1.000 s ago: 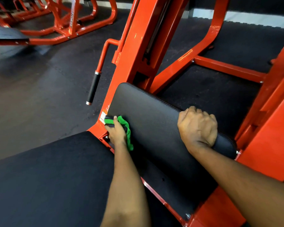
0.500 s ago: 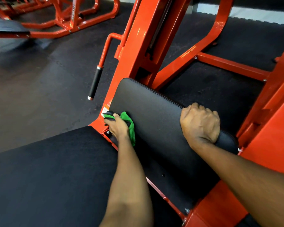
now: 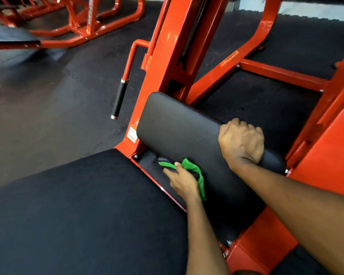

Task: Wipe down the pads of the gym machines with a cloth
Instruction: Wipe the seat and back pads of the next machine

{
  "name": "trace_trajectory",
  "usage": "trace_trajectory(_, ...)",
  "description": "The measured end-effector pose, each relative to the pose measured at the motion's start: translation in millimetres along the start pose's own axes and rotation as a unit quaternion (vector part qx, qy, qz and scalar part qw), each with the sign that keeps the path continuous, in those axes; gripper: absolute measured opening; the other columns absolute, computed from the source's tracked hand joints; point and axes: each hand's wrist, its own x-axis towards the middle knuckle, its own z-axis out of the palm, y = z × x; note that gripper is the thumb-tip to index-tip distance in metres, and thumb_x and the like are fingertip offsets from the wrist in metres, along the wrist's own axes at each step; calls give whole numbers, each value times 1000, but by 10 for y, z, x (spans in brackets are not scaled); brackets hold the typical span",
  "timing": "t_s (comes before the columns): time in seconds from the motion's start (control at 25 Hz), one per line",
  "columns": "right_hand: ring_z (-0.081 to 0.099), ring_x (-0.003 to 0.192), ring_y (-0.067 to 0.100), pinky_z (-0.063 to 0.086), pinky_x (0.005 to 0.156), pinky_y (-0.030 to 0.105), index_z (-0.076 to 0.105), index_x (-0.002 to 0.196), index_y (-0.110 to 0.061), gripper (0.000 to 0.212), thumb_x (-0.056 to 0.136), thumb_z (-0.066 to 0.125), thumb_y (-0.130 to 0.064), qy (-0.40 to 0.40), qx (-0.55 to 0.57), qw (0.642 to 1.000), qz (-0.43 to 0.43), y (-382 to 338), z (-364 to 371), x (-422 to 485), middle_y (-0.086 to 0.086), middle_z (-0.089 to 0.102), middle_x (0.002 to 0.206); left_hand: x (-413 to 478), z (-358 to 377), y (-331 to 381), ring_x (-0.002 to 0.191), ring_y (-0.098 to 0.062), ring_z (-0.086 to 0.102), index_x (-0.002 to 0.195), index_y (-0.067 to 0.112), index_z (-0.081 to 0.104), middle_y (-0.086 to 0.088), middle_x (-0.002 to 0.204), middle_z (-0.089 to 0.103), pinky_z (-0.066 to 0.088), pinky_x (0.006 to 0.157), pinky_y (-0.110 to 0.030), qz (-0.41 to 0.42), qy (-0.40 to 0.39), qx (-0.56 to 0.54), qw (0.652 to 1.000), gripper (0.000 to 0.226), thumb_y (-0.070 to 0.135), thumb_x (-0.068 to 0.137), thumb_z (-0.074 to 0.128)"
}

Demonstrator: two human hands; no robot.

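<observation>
A black padded cushion (image 3: 179,128) is mounted on an orange machine frame (image 3: 163,62). My left hand (image 3: 182,181) holds a green cloth (image 3: 195,171) against the cushion's lower edge, near the gap beside the large black pad (image 3: 83,213) in front of me. My right hand (image 3: 241,142) grips the cushion's top right edge, fingers curled over it. Part of the cloth is hidden under my left hand.
A black-gripped handle (image 3: 119,98) hangs from an orange bar left of the frame. Orange frame beams (image 3: 282,73) cross the dark rubber floor (image 3: 48,108) behind the cushion. Another orange machine (image 3: 83,22) stands at the back left.
My left hand has slid the green cloth from the cushion's left end to the right along its lower edge. My right hand has kept its grip on the top edge.
</observation>
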Motion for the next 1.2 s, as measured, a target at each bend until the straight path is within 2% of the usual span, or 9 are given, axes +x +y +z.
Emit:
trace_trajectory(0.16, 67, 66, 34, 46, 68, 39, 67, 78, -5, 41, 96, 34, -22, -7, 1, 1000, -3, 8, 33, 5, 15, 71, 72, -163, -34, 31, 114, -44, 58, 130, 10, 50, -26, 124, 63, 41, 88, -43, 9, -6, -28, 1000, 35, 32, 102, 48)
trace_trajectory(0.32, 66, 65, 33, 46, 67, 39, 67, 77, -4, 42, 97, 34, -22, -3, 4, 1000, -10, 21, 83, -1, 15, 70, 71, 551, -5, 389, 112, -48, 57, 124, 2, 52, -30, 122, 61, 44, 86, -45, 48, 33, -36, 998, 34, 28, 104, 44)
trace_trajectory(0.44, 66, 63, 32, 46, 67, 39, 66, 76, -5, 41, 97, 36, -21, 10, 2, 1000, -11, 25, 123, 14, 14, 69, 70, 962, 123, 390, 96, -55, 57, 115, -5, 51, -35, 111, 58, 48, 69, -49, 76, 32, -66, 994, 34, 27, 105, 47)
trace_trajectory(0.6, 66, 64, 33, 46, 67, 39, 66, 76, -5, 39, 96, 37, -21, 14, 15, 1000, -9, 13, 135, -2, 14, 69, 70, 262, 52, 171, 103, -50, 59, 124, 5, 50, -32, 114, 62, 47, 82, -51, 30, 44, -12, 999, 38, 37, 105, 42)
trace_trajectory(0.72, 69, 71, 36, 47, 70, 39, 69, 82, -4, 39, 95, 38, -24, -4, 37, 999, 0, 34, 54, -2, 18, 72, 77, -616, -203, -8, 117, -46, 55, 134, 6, 42, -31, 126, 59, 40, 92, -46, -21, -80, 86, 993, 41, 37, 106, 39)
trace_trajectory(0.88, 68, 97, 41, 51, 80, 42, 69, 102, -5, 40, 102, 42, -34, -120, 137, 983, 5, 179, -183, 71, 21, 72, 103, -926, -571, 51, 125, -43, 52, 135, 4, 39, -30, 133, 57, 38, 99, -40, 39, -216, 191, 957, 46, 39, 105, 42)
trace_trajectory(1.04, 66, 106, 23, 48, 92, 28, 76, 106, -16, 19, 97, 60, -21, -170, 408, 896, 38, 501, -456, -36, 7, 74, 111, -1008, -912, 411, 118, -41, 54, 135, 11, 45, -23, 124, 57, 41, 98, -43, 207, -205, 185, 938, 48, 43, 100, 52)
trace_trajectory(1.12, 67, 93, 19, 53, 78, 29, 75, 101, -18, 17, 99, 58, -16, -151, 527, 832, 82, 648, -596, -250, 4, 74, 103, -989, -951, 608, 121, -35, 51, 143, 18, 45, -18, 126, 55, 39, 105, -42, 287, -250, 156, 912, 55, 51, 99, 49)
trace_trajectory(1.2, 67, 79, 18, 52, 57, 23, 66, 108, -19, 15, 104, 52, -24, -206, 645, 722, 142, 739, -729, -440, 4, 71, 98, -997, -875, 851, 133, -22, 45, 150, 26, 43, -9, 140, 51, 29, 118, -40, 327, -345, 129, 870, 72, 70, 94, 33)
